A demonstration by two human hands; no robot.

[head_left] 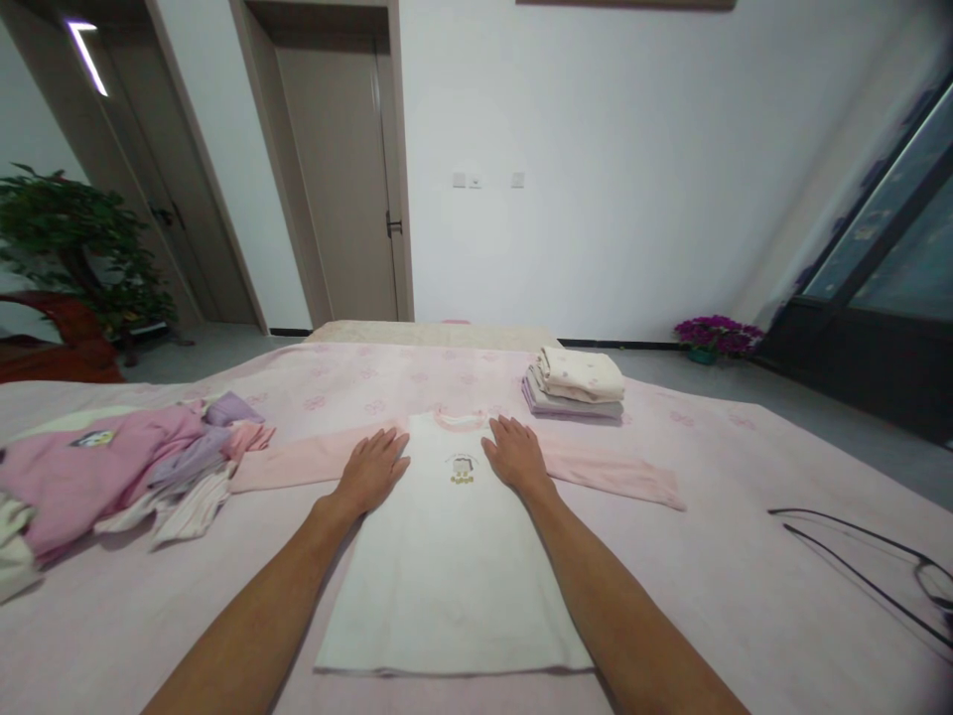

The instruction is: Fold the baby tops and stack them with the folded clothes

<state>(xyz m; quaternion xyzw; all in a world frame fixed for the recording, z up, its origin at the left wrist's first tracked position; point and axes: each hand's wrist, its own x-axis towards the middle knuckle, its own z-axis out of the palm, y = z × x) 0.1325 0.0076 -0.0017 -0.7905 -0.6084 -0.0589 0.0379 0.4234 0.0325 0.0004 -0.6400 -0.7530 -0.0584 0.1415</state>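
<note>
A white long-sleeved shirt (454,566) with pink sleeves and a small printed picture on its chest lies flat, collar away from me. Its sleeves stretch out to both sides. My left hand (373,469) rests on the shirt at the left shoulder, fingers extended and palm down. On the opposite shoulder lies my right hand (515,455), also flat with its fingers stretched out. Neither hand grips the cloth. Parts of the shoulder seams are hidden under my hands.
Left of the shirt is a loose heap of clothes (111,467), touching or close to the left sleeve's end. A folded stack (577,382) stands beyond the right sleeve. Glasses (856,521) lie at the right on the pink patterned cloth (715,596).
</note>
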